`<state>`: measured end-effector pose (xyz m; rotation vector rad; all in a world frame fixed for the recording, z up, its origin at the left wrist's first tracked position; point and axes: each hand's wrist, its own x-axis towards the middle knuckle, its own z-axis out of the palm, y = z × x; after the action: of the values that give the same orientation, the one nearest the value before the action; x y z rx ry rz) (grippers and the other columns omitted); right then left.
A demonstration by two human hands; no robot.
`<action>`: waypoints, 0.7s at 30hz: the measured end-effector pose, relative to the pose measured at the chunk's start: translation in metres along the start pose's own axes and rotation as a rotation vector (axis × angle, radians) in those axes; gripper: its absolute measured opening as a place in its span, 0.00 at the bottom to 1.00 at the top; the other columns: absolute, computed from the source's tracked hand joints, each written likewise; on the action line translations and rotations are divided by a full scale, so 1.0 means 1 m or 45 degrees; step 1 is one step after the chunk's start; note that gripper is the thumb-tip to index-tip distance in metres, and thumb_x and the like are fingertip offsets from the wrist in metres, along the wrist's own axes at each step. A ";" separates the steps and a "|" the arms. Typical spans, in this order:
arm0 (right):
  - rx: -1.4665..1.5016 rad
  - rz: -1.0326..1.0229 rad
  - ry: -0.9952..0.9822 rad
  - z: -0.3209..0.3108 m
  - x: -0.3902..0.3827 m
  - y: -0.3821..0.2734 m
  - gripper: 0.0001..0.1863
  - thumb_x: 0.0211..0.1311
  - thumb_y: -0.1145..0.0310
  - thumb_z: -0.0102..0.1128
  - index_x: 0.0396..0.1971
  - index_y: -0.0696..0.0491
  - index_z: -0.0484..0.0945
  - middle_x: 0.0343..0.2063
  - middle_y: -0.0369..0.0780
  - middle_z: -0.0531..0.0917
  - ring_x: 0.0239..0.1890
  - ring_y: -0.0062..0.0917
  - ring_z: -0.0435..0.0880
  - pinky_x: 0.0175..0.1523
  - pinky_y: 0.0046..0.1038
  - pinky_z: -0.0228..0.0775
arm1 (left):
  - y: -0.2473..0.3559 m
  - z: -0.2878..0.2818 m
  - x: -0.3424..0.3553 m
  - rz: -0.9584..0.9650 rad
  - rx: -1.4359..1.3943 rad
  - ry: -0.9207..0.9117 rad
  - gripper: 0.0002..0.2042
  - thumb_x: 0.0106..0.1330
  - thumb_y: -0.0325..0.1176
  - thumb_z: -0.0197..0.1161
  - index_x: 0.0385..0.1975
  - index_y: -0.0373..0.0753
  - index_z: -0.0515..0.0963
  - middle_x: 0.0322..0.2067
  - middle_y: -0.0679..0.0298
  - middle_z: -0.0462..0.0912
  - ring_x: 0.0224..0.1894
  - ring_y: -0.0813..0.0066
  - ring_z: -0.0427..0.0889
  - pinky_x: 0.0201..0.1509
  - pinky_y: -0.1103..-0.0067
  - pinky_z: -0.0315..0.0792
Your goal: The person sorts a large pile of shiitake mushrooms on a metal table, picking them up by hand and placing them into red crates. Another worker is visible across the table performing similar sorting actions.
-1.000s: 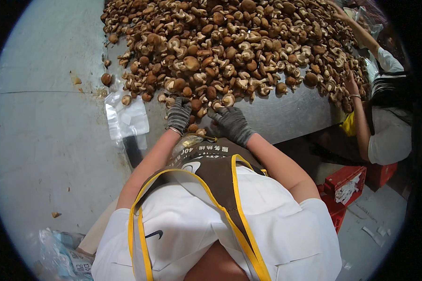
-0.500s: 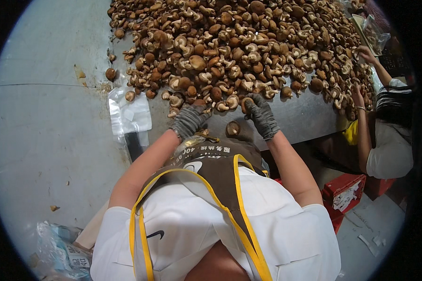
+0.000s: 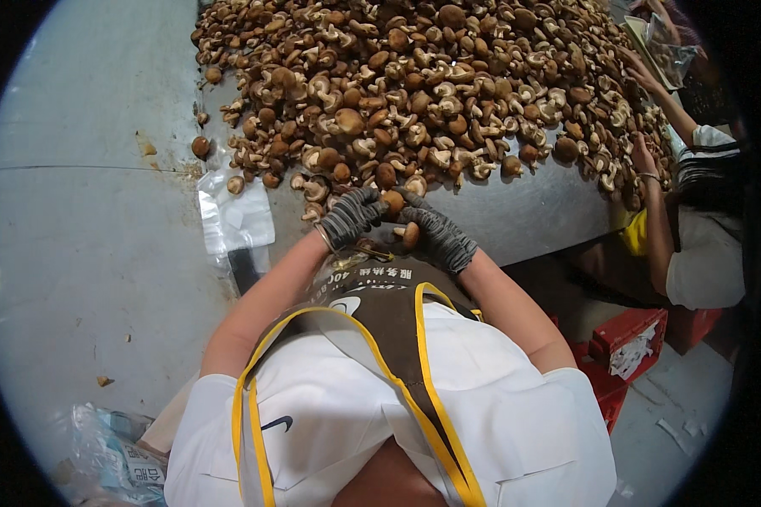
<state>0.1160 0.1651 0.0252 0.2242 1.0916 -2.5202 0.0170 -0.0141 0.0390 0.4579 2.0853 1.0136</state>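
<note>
Both my hands wear grey striped knit gloves and meet at the near edge of a heap of brown shiitake mushrooms [image 3: 431, 93] on a metal table. Between them is a round-capped shiitake mushroom [image 3: 392, 203]. My left hand [image 3: 353, 218] has its fingers curled against the cap's left side. From the other side, my right hand [image 3: 435, 232] closes its fingertips on the same cap. A second shiitake mushroom [image 3: 410, 235], its pale stem to the left, is just below the right fingers; whether they touch it I cannot tell.
The metal tabletop [image 3: 499, 207] shows right of my hands. A clear plastic bag [image 3: 237, 215] lies at the left. On the right, a co-worker's hand [image 3: 644, 156] reaches into the heap. Red crates [image 3: 626, 346] stand on the floor, lower right, and plastic packaging [image 3: 114, 452] is lower left.
My right hand has moved left and slightly down, and my left hand slightly right, so they now meet. The round-capped mushroom is now between both hands.
</note>
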 end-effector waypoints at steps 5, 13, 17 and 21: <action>0.185 0.583 0.110 -0.003 0.014 0.011 0.16 0.59 0.64 0.57 0.46 0.54 0.74 0.38 0.36 0.79 0.32 0.22 0.78 0.36 0.24 0.73 | -0.020 0.010 -0.007 0.398 0.642 -0.073 0.14 0.65 0.38 0.56 0.42 0.34 0.76 0.34 0.55 0.81 0.35 0.58 0.80 0.38 0.71 0.74; 0.899 0.533 0.279 -0.023 -0.002 0.019 0.15 0.56 0.58 0.62 0.36 0.53 0.73 0.30 0.42 0.78 0.29 0.32 0.77 0.45 0.43 0.75 | -0.079 -0.044 -0.002 -0.203 0.892 0.774 0.17 0.61 0.31 0.58 0.50 0.36 0.72 0.48 0.49 0.76 0.48 0.56 0.76 0.52 0.72 0.70; 0.850 0.546 0.417 -0.022 -0.001 0.013 0.16 0.60 0.56 0.57 0.36 0.54 0.72 0.29 0.44 0.76 0.30 0.33 0.77 0.36 0.38 0.77 | -0.092 -0.064 0.020 -0.359 0.917 0.532 0.27 0.57 0.35 0.61 0.57 0.33 0.66 0.57 0.47 0.68 0.58 0.53 0.67 0.62 0.69 0.62; 0.998 0.552 0.330 -0.037 0.003 0.015 0.21 0.60 0.49 0.52 0.38 0.53 0.73 0.29 0.43 0.77 0.30 0.33 0.78 0.36 0.34 0.78 | -0.066 -0.068 0.012 -0.352 0.915 0.371 0.30 0.55 0.39 0.62 0.57 0.33 0.66 0.58 0.48 0.66 0.61 0.53 0.63 0.65 0.71 0.58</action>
<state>0.1194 0.1818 -0.0113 0.9040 0.0407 -2.4090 -0.0421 -0.0827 0.0091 0.3615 2.6639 0.1457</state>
